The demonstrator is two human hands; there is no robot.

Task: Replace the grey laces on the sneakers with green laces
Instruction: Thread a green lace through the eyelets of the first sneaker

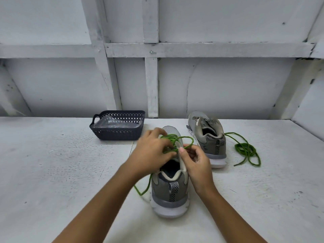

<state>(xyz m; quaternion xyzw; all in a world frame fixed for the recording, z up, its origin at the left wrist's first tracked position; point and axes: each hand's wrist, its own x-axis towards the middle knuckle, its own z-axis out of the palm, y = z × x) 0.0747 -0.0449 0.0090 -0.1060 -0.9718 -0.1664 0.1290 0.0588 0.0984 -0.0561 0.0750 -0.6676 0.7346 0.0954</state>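
A grey sneaker (169, 188) stands on the white table (52, 172), heel toward me, with a green lace (182, 138) looped over its eyelets. My left hand (152, 151) pinches the lace over the tongue. My right hand (194, 160) pinches the lace's other strand beside the tongue. One lace end trails off the shoe's left side (142, 189). A second grey sneaker (208, 135) stands farther right with no lace in its eyelets. A coiled green lace (245, 149) lies on the table to its right.
A dark plastic basket (117, 132) holding clear plastic wrap stands at the back, left of the sneakers. A white panelled wall (157, 67) rises directly behind the table.
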